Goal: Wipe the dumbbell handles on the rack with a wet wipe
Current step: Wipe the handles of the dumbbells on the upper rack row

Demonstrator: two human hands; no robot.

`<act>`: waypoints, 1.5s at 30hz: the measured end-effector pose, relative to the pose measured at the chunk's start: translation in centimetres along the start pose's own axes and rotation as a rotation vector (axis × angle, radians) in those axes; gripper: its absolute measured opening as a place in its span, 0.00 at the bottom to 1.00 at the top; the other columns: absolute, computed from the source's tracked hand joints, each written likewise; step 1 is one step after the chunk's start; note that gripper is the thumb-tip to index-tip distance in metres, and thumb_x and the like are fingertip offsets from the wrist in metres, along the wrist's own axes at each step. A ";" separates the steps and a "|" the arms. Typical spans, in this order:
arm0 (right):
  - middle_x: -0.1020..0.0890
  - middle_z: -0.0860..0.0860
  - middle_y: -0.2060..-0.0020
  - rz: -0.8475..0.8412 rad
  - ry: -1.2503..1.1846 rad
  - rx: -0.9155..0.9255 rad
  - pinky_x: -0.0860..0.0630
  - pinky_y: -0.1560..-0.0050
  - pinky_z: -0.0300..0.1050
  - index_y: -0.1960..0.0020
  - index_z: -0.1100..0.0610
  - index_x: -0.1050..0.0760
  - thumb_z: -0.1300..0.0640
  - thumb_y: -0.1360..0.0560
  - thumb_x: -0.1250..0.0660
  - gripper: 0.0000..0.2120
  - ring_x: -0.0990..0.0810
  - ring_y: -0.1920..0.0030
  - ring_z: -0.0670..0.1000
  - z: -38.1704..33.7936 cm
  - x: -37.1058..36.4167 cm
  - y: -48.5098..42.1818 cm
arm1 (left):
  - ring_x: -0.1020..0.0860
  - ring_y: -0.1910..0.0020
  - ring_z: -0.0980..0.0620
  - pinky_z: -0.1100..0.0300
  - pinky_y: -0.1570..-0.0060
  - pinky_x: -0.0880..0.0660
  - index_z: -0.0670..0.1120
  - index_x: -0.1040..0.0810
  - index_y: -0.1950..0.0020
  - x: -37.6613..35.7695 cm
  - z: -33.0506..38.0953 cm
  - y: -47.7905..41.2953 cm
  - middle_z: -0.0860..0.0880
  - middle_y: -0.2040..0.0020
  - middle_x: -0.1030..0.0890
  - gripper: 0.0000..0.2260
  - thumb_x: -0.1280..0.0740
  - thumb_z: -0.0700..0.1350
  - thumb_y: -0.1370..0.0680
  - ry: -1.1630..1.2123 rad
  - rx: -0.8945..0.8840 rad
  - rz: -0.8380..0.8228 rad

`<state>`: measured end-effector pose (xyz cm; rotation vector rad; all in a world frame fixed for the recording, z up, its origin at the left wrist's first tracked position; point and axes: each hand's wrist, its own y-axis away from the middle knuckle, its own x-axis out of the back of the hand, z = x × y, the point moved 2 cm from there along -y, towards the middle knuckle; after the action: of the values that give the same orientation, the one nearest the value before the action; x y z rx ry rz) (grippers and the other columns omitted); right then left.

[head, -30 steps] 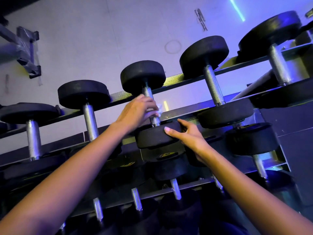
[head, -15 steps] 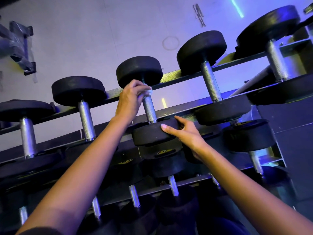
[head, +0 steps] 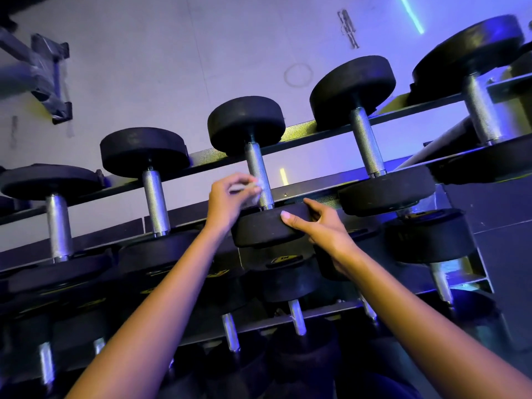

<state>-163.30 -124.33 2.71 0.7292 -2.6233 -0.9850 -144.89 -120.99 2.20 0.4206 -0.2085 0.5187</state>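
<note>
The wet wipe (head: 257, 186) is pinched by the left hand (head: 227, 200) beside the handle (head: 257, 164), aligned away from it; the near head (head: 263, 230) is gripped by the right hand (head: 325, 230).

Top tier of the rack, wipe down low on the middle handle

Five dumbbells sit side by side across the top tier of the dark metal rack (head: 316, 133), all with chunky black round heads and knurled silver handles, far head on the back rail and near head on the front one. On the middle dumbbell (head: 246, 122), the wet wipe (head: 257, 188) is a small scrunched white wad, kinda blurry, against the left side of the handle (head: 257, 165) just above the near head. The left hand (head: 229, 201) pinches it, and the right hand (head: 321, 226) grips the rim of that near head. The lower tiers hold more dumbbells in shadow, a few with yellow-marked end caps.
</note>
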 end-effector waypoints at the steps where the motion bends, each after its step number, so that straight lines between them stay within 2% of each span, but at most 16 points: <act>1: 0.29 0.53 0.32 -0.001 -0.001 0.000 0.31 0.33 0.55 0.26 0.56 0.38 0.40 0.42 0.24 0.50 0.29 0.34 0.51 0.0 0.0 0.0 | 0.22 0.62 0.54 0.59 0.57 0.23 0.45 0.19 0.59 0.2 -0.2 0.7 0.47 0.59 0.19 0.06 0.27 0.35 0.31 0.026 0.048 -0.040; 6: 0.29 0.52 0.32 0.006 0.001 -0.005 0.31 0.33 0.55 0.26 0.56 0.38 0.39 0.43 0.25 0.51 0.29 0.34 0.51 0.1 -0.1 0.0 | 0.24 0.67 0.59 0.65 0.62 0.24 0.45 0.21 0.56 -0.4 0.7 -3.5 0.54 0.66 0.18 0.07 0.33 0.33 0.26 0.449 0.174 0.176; 8: 0.28 0.53 0.32 0.015 -0.007 0.001 0.31 0.32 0.55 0.26 0.56 0.38 0.37 0.48 0.26 0.54 0.29 0.34 0.51 0.0 -0.1 0.1 | 0.24 0.65 0.56 0.65 0.63 0.24 0.45 0.23 0.56 -0.9 0.3 -4.0 0.52 0.65 0.19 0.06 0.35 0.35 0.24 0.599 0.227 0.160; 10: 0.28 0.53 0.32 0.009 0.002 0.003 0.31 0.33 0.55 0.27 0.56 0.38 0.36 0.49 0.27 0.56 0.29 0.34 0.51 -0.1 0.0 0.1 | 0.24 0.63 0.54 0.64 0.65 0.23 0.46 0.24 0.56 -0.5 -0.6 -2.3 0.50 0.62 0.20 0.06 0.36 0.36 0.23 0.496 0.311 0.007; 13: 0.29 0.53 0.32 -0.006 0.012 0.004 0.31 0.33 0.56 0.27 0.56 0.38 0.37 0.49 0.28 0.55 0.29 0.34 0.51 -0.1 0.1 0.0 | 0.23 0.64 0.54 0.62 0.65 0.21 0.46 0.26 0.57 0.8 -1.2 -1.5 0.50 0.65 0.19 0.08 0.37 0.33 0.24 0.370 0.373 -0.168; 16: 0.28 0.52 0.32 -0.004 0.012 0.001 0.31 0.33 0.55 0.27 0.56 0.38 0.36 0.50 0.27 0.56 0.29 0.34 0.51 0.1 0.0 -0.1 | 0.21 0.63 0.54 0.62 0.62 0.21 0.45 0.26 0.56 0.5 -0.2 -4.1 0.50 0.65 0.18 0.09 0.40 0.32 0.22 0.517 0.322 -0.088; 19: 0.28 0.52 0.33 -0.004 -0.003 0.002 0.31 0.32 0.55 0.26 0.57 0.38 0.40 0.43 0.25 0.50 0.29 0.34 0.50 0.4 0.0 -0.4 | 0.18 0.63 0.55 0.63 0.60 0.21 0.44 0.27 0.55 -0.5 -0.9 -4.5 0.48 0.63 0.16 0.08 0.42 0.34 0.21 0.705 0.355 -0.074; 22: 0.27 0.52 0.34 0.001 -0.015 -0.013 0.30 0.34 0.51 0.27 0.57 0.38 0.38 0.47 0.26 0.53 0.28 0.35 0.51 0.4 0.1 -0.5 | 0.19 0.66 0.57 0.64 0.63 0.21 0.44 0.27 0.55 0.7 -2.3 -1.6 0.50 0.64 0.18 0.07 0.39 0.33 0.23 0.460 0.401 -0.274; 24: 0.26 0.52 0.34 -0.001 -0.020 -0.009 0.28 0.42 0.46 0.27 0.57 0.37 0.35 0.49 0.22 0.57 0.26 0.37 0.50 0.4 0.0 -0.4 | 0.20 0.66 0.57 0.64 0.62 0.20 0.43 0.26 0.56 1.5 -2.6 -1.3 0.50 0.65 0.18 0.07 0.37 0.31 0.25 0.362 0.394 -0.325; 26: 0.26 0.52 0.35 0.000 -0.021 0.001 0.31 0.48 0.41 0.27 0.56 0.37 0.34 0.49 0.22 0.57 0.25 0.42 0.49 0.5 -0.1 -0.5 | 0.20 0.65 0.56 0.64 0.61 0.20 0.43 0.26 0.55 1.2 -1.8 -2.7 0.50 0.65 0.18 0.07 0.38 0.31 0.24 0.460 0.343 -0.229; 30: 0.26 0.53 0.34 0.002 -0.031 0.004 0.31 0.43 0.43 0.27 0.57 0.37 0.40 0.43 0.25 0.50 0.27 0.35 0.51 0.8 0.1 -0.7 | 0.20 0.64 0.55 0.64 0.61 0.21 0.43 0.26 0.56 -0.3 -0.9 -4.8 0.49 0.65 0.17 0.08 0.40 0.32 0.22 0.748 0.336 -0.013; 32: 0.27 0.53 0.34 -0.005 -0.039 0.001 0.31 0.42 0.43 0.27 0.58 0.37 0.45 0.37 0.24 0.44 0.27 0.35 0.51 0.7 0.2 -0.7 | 0.20 0.64 0.57 0.66 0.60 0.22 0.43 0.26 0.57 0.0 -1.4 -2.9 0.51 0.65 0.17 0.07 0.38 0.32 0.23 0.628 0.353 -0.056; 35: 0.27 0.53 0.34 0.003 -0.031 -0.003 0.31 0.44 0.43 0.27 0.58 0.38 0.49 0.34 0.24 0.41 0.27 0.37 0.50 0.7 0.2 -0.7 | 0.20 0.65 0.59 0.68 0.64 0.23 0.46 0.23 0.60 0.6 -2.0 0.0 0.54 0.65 0.16 0.08 0.32 0.33 0.27 0.231 0.291 -0.101; 39: 0.27 0.53 0.34 0.001 -0.039 -0.006 0.32 0.48 0.41 0.27 0.58 0.37 0.40 0.44 0.25 0.51 0.27 0.35 0.53 0.7 0.1 -0.7 | 0.21 0.62 0.55 0.63 0.64 0.23 0.43 0.19 0.59 -0.1 0.5 -2.0 0.49 0.60 0.18 0.05 0.28 0.34 0.30 0.171 0.042 0.155; 42: 0.25 0.53 0.36 0.001 -0.065 0.002 0.32 0.52 0.37 0.27 0.58 0.37 0.46 0.36 0.24 0.43 0.26 0.41 0.49 1.1 0.0 -0.9 | 0.21 0.59 0.55 0.60 0.56 0.23 0.42 0.18 0.57 -0.5 1.5 -3.0 0.47 0.58 0.18 0.05 0.28 0.35 0.30 0.119 -0.105 0.238; 45: 0.26 0.54 0.35 -0.002 -0.063 0.027 0.33 0.56 0.35 0.27 0.58 0.37 0.40 0.44 0.25 0.50 0.28 0.51 0.46 1.0 -0.1 -0.8 | 0.23 0.60 0.62 0.70 0.59 0.25 0.42 0.18 0.56 -0.7 1.1 -1.0 0.47 0.56 0.20 0.05 0.27 0.36 0.30 -0.128 -0.236 0.080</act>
<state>-163.34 -124.29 1.46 0.7182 -2.6953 -0.9897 -145.07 -122.54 2.64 0.2159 -0.4071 0.5393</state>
